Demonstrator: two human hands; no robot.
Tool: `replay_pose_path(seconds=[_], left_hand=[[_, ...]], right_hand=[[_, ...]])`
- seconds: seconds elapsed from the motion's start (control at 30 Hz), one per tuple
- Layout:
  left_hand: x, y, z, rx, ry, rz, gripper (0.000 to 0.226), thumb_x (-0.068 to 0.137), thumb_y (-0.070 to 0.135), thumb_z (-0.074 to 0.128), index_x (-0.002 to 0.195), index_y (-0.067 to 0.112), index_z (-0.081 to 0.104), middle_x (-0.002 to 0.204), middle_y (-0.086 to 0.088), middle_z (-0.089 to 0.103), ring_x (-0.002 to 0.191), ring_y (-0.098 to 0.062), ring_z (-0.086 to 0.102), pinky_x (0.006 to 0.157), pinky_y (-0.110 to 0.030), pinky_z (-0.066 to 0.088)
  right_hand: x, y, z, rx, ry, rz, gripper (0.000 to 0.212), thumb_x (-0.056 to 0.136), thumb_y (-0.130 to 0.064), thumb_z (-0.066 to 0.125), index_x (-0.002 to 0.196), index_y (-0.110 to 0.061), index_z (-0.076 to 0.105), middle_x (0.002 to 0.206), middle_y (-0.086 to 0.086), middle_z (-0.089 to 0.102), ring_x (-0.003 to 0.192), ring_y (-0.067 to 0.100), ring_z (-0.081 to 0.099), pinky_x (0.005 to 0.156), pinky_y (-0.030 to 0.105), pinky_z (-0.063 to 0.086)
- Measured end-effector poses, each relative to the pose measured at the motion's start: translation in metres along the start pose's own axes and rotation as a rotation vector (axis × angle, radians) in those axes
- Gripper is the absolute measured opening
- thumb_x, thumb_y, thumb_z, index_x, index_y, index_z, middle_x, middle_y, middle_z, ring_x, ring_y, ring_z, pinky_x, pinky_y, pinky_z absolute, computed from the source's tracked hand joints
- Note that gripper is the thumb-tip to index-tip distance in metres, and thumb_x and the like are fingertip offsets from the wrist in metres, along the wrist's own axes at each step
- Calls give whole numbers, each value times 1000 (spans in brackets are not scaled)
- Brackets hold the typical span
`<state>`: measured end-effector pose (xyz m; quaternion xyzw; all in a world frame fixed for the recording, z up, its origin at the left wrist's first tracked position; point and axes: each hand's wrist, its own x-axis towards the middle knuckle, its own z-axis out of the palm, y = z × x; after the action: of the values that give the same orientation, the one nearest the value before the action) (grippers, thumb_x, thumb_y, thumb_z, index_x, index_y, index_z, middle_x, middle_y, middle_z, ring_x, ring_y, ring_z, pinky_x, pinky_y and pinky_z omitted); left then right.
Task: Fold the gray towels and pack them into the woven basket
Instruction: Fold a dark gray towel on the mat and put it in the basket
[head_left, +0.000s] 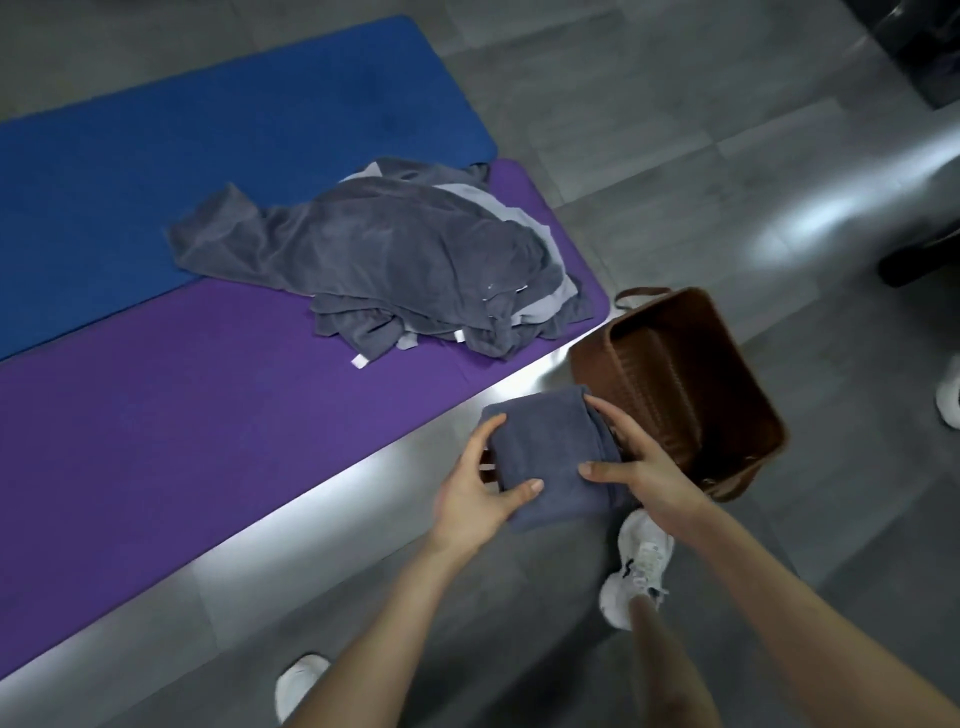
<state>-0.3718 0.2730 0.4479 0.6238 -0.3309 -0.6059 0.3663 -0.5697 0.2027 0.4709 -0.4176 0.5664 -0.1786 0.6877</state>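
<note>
Your left hand (480, 491) and right hand (639, 462) each grip one side of the folded gray towel (550, 452), just beside the woven basket (675, 374) at its 2 o'clock. If one grip loosens, the fold may open; a corner may also catch the basket's rim.

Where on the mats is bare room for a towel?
The purple mat is bare left of the pile; the blue mat, left of and beyond it. Crowded: the purple mat's right end, under the pile, and by the basket.
</note>
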Motion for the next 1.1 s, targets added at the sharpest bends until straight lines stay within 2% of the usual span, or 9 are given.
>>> replay_pose_path(seconds=[0.1,0.17,0.23,0.37,0.47,0.53,0.7,0.93,1.1], left_hand=[[47,16,86,-2,7,-27,74,71,20,81,122,49,38,112,14,55,93,2,58,78,-19,52],[79,24,142,-7,17,-30,74,71,21,81,121,51,36,114,11,54,96,-2,58,81,-22,52],[109,26,191,-14,32,-39,74,71,22,81,119,54,35,118,9,53,100,-8,58,87,-29,52],[162,14,264,-48,81,-62,76,71,22,81,115,62,33,121,8,53,104,-15,59,89,-39,53],[205,-10,303,-43,106,-69,77,65,37,79,117,65,30,129,7,51,113,-18,57,90,-46,52],[241,-32,324,-8,119,-79,77,64,42,75,120,64,27,136,5,47,120,-20,52,93,-47,49],[331,-88,364,130,143,-140,78,85,20,65,141,40,16,141,-3,36,121,-23,48,96,-35,45],[418,-166,390,81,236,-272,81,85,4,57,145,36,13,140,-7,40,119,-21,49,98,-32,43],[454,-195,394,13,395,-310,77,86,4,56,145,32,15,137,-4,42,122,-20,47,101,-30,39]], right_hand=[[23,-8,-94,-14,11,12,89,44,-35,92,124,-38,54,132,-12,54,117,5,55,91,27,52],[42,-8,-156,-14,16,8,73,64,-9,82,125,-37,51,137,-5,50,121,11,52,93,29,51],[60,-6,-209,-47,5,20,73,72,7,72,125,-38,49,137,-4,49,121,13,51,93,31,51],[103,5,-287,-70,-36,68,75,75,9,67,130,-38,46,134,-9,48,117,8,52,83,26,52],[145,26,-327,-89,-39,89,76,75,11,65,130,-38,46,133,-10,47,117,8,49,80,23,49],[180,44,-348,-105,-33,85,77,74,12,64,128,-40,46,135,-10,46,118,8,48,80,23,48],[267,108,-389,-66,11,69,78,74,15,61,127,-41,49,139,-9,45,121,10,47,83,26,49],[355,187,-400,2,55,113,78,75,19,58,128,-37,46,133,-9,46,106,0,50,79,20,49],[403,220,-387,37,26,84,79,73,23,54,124,-37,46,142,-5,40,126,12,41,79,16,48]])
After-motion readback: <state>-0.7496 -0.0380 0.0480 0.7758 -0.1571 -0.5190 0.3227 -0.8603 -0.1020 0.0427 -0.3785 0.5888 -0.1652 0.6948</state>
